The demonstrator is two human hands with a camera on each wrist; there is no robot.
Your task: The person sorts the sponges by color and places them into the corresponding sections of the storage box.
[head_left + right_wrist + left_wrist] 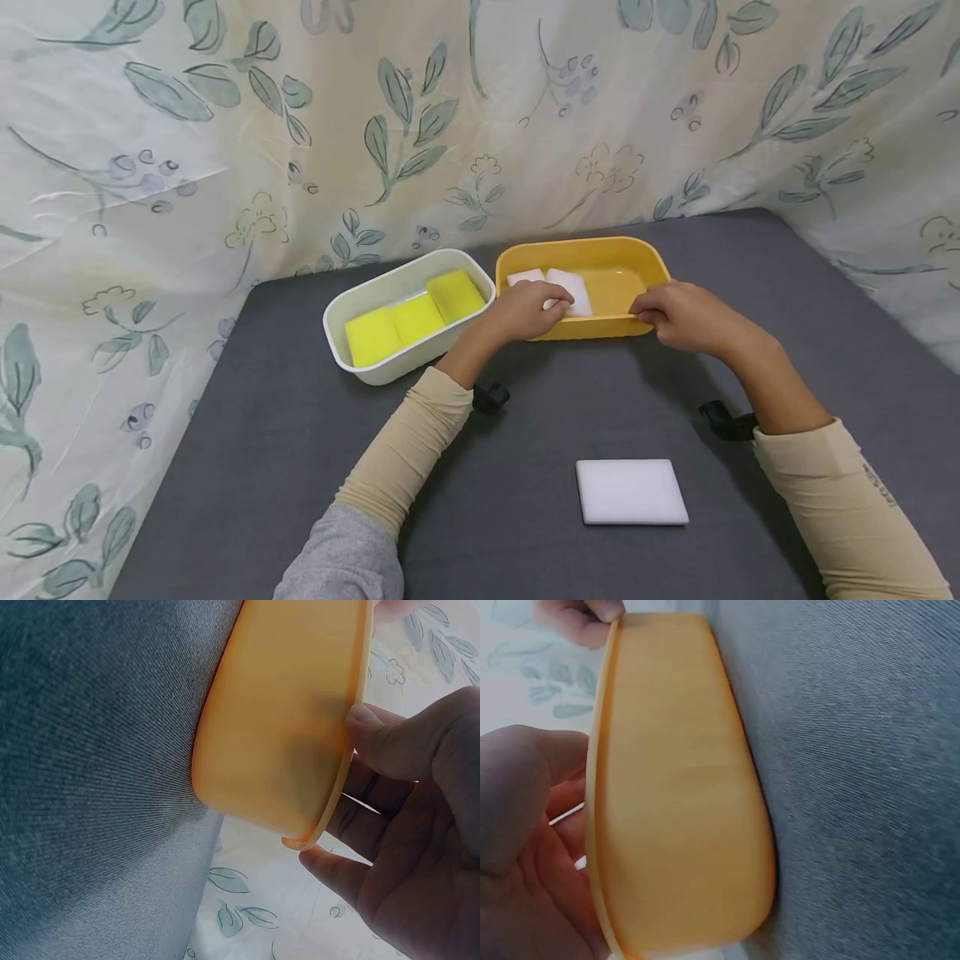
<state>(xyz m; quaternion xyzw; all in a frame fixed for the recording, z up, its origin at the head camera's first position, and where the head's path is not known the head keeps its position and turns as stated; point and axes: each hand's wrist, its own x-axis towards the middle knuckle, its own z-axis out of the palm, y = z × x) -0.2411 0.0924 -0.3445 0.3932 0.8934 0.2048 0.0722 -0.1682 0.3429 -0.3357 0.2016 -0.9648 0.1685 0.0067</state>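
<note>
My left hand (528, 310) reaches over the near rim of a yellow tray (577, 327), its curled fingers at a white sponge (572, 290) inside. Part of that sponge is hidden by the hand. A second white sponge (525, 277) lies to its left in the tray. At the near right corner, my right hand (686, 317) pinches the tray's rim, thumb (367, 727) outside and fingers inside. The left wrist view shows the tray's outer wall (675, 780) with the left thumb reaching behind the rim. Another white sponge (632, 492) lies flat on the table in front.
Left of the yellow tray stands a white tray (397, 362), set at a slant, with three yellow sponges (416, 321) in a row. Both trays are on a dark grey cloth-covered table (300, 467). A leaf-patterned curtain (480, 125) hangs behind the table.
</note>
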